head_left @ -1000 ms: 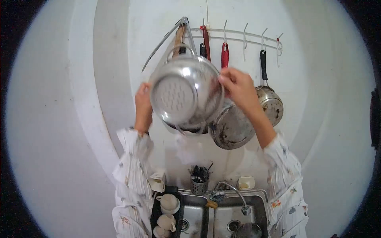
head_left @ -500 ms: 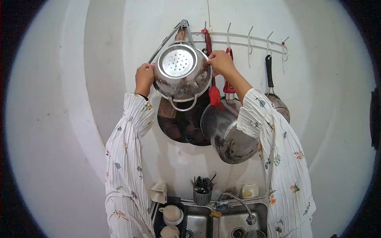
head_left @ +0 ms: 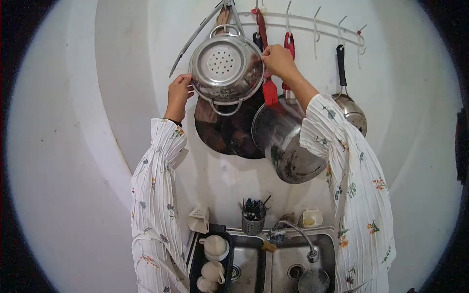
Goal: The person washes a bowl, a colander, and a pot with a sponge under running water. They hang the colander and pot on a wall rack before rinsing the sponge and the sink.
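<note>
While your left hand (head_left: 180, 96) and right hand (head_left: 280, 61) pinch opposite sides of the steel colander (head_left: 227, 71) before the dark pans (head_left: 243, 136), support it evenly (whether its upper handle (head_left: 225, 27) touches anything behind is unclear).

No label, brand, number or sign is legible above the sink (head_left: 266, 273), where faint marks resembling print (too small to read) dot a pale container (head_left: 199, 222) on the left.
</note>
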The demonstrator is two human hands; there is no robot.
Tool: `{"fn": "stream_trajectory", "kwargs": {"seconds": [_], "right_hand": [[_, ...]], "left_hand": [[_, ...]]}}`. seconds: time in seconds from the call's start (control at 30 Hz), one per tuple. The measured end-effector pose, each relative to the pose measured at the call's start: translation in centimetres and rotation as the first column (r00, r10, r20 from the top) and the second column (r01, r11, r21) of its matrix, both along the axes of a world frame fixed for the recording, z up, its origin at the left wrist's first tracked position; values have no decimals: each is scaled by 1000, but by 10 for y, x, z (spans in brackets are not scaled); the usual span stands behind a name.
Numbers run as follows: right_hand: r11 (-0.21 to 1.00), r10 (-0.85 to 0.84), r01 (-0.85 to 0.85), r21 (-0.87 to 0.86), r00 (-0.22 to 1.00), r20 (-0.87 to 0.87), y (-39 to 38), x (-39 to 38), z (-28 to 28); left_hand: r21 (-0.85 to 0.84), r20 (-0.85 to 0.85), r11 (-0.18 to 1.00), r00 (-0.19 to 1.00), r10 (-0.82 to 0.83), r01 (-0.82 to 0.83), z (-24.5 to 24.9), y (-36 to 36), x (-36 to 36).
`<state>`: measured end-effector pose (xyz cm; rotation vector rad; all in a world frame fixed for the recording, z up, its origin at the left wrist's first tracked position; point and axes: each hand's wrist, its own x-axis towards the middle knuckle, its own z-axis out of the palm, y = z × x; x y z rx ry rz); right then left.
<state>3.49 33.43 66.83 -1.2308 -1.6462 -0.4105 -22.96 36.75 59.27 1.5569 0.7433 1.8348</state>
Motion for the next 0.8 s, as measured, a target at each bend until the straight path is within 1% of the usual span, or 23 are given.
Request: {"fn": "stream_trajectory", "kwargs": {"seconds": [0.03,0.07,0.1,0.13,0.17,0.2,0.23,0.27,0.3,0.33,0.37,0.4,0.43,0.47,0.5,0.53,0.57,0.6,0.63,0.67,0.7,0.73,0.8], "right_hand": [[996,-70,67,66,997,37,1,1,-2],[996,-66,64,54,997,34,2,3,-3],[996,-91,91,12,988,126,5,7,-4],[992,-111,120,-26,970,216,8,10,-5],[999,24,-24,-32,1000,-5,12,10,-10],[999,25,-25,-42,1000,-8,13,10,-12],[998,30,-32,-59,999,-40,14,10,-12],[997,29,-34,-76,997,-72,14,9,-12],[997,-32,37,-62,996,83,10,9,-12],[996,-35,42,-74,996,83,7,6,-13],[999,-38,39,-33,999,32,5,2,-13],[999,-38,38,8,999,-19,3,-2,-15],[999,14,-13,39,1000,-17,0,-5,-16],[999,35,-35,24,999,-22,-1,-4,-17],[981,169,-154,119,978,-122,-6,-7,-18],[940,304,-258,224,930,-206,-11,-13,-18],[940,304,-258,222,930,-205,-8,-17,-18],[888,378,-364,281,926,5,-3,-23,-17],[823,422,-473,314,879,220,-5,-30,-15],[822,421,-474,316,879,223,-8,-34,-20],[841,203,-350,412,911,360,-23,-42,-31],[821,-37,-235,520,888,459,-30,-48,-37],[835,-15,-240,496,890,456,-29,-53,-35]], "left_hand": [[-13,-4,1000,1000,3,-3,-6,0,2],[-11,30,1000,999,-12,13,-14,-2,5],[-9,66,1000,997,-28,28,-24,-2,8],[-20,62,999,998,-24,25,-34,-2,12],[22,64,998,996,54,-56,-45,-1,16],[64,69,989,989,130,-134,-54,-7,21],[7,99,994,990,105,-106,-59,-15,26],[-4,96,995,990,102,-102,-65,-15,29],[50,114,993,988,101,-107,-71,-12,32],[104,133,988,986,99,-113,-77,-10,33],[123,116,989,991,63,-78,-80,-6,31],[113,115,991,991,63,-76,-80,-5,30],[124,74,988,993,87,-96,-80,-4,29],[131,27,982,991,134,-136,-78,-7,31],[128,26,982,990,140,-142,-79,-9,31],[92,64,985,988,140,-146,-79,-10,32],[57,102,988,985,138,-144,-79,-10,33],[58,104,988,985,138,-144,-80,-10,35],[64,107,984,981,160,-167,-82,-10,36],[71,111,979,977,182,-190,-84,-10,36],[74,113,979,977,182,-191,-84,-9,36],[64,148,985,977,151,-162,-84,-8,36],[58,182,989,976,122,-134,-84,-9,35]]}}
